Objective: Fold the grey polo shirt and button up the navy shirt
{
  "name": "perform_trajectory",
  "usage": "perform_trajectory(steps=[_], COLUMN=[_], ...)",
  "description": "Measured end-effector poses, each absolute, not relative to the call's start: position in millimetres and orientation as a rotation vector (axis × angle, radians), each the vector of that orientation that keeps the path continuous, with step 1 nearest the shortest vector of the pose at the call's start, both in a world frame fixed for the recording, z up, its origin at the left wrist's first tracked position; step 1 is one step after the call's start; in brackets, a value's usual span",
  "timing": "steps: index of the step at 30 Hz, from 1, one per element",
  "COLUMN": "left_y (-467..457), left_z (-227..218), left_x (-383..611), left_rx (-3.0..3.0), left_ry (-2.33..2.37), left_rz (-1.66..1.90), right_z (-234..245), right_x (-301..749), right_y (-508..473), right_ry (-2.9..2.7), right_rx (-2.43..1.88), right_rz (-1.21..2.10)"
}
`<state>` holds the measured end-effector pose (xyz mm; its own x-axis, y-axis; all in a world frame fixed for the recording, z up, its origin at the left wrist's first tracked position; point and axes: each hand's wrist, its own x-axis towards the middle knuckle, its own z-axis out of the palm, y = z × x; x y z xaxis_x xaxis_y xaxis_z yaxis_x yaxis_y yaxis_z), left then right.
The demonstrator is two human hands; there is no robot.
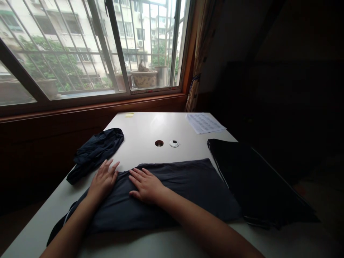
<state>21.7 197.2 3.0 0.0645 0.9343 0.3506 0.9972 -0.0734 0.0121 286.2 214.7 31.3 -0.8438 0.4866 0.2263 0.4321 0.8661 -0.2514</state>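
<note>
Folded dark trousers [188, 190] lie flat across the near part of the white table. At their far left edge rests my left hand [104, 179], fingers stretched out and a little spread. My right hand [146, 184] lies palm down on the cloth just right of it, fingers extended and thumb apart. Neither hand grips anything. Beyond my left hand sits a crumpled dark garment [98, 150]. To the right of the trousers is another dark folded garment [255, 179], partly over the table's right edge.
The white table [145, 130] has a round hole [159, 143] with a white ring-shaped cover [174, 143] beside it. Printed sheets [205, 123] lie at the far right, a yellow note [129, 115] at the far left. A barred window [94, 46] and curtain [200, 46] stand behind.
</note>
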Motion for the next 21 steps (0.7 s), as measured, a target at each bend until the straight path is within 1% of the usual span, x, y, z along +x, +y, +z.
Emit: perform_trajectory(steps=[3, 8, 17, 21], left_y=[203.7, 208.9, 209.4, 209.0], left_z=[0.7, 2.2, -2.2, -3.5], left_x=[8.9, 0.2, -3.4, -4.7], left_rx=[-2.120, -2.135, -2.148, -2.151], left_ry=[-2.042, -2.144, -2.038, -1.985], left_rz=[-0.324, -0.283, -0.321, -0.320], right_z=[27.3, 23.7, 14.4, 8.1], right_x=[292.5, 333.4, 431.1, 482.6], right_y=[229.5, 250.1, 270.8, 279.2], right_ry=[-2.734, -2.701, -2.674, -2.566], right_rx=[-0.829, -1.055, -1.319, -1.573], right_rz=[0.304, 0.291, 0.156, 0.113])
